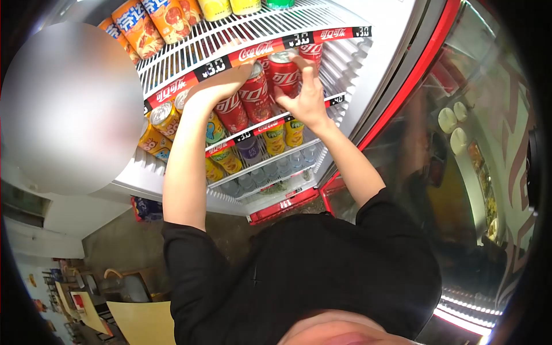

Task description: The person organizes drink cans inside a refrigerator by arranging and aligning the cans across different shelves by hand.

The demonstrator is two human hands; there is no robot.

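Observation:
Both of my hands reach into an upright drinks fridge, at a shelf of red Coca-Cola cans. My right hand [306, 98] curls around a red cola can [284, 76], thumb low on its side and fingers near its top. Just left of that can stands another red cola can [255, 96]. My left hand [227, 82] stretches over the can tops, bent at the wrist. Its fingertips are hidden among the cans, so its grip does not show. A further cola can [232, 115] stands below my left hand.
Above is a wire shelf [230, 35] with orange cans [167, 20]. Yellow-brown cans [165, 119] stand left of my left forearm; bottles [249, 150] fill lower shelves. The open glass door [414, 149] is at right. Tables [141, 322] and chairs are at lower left.

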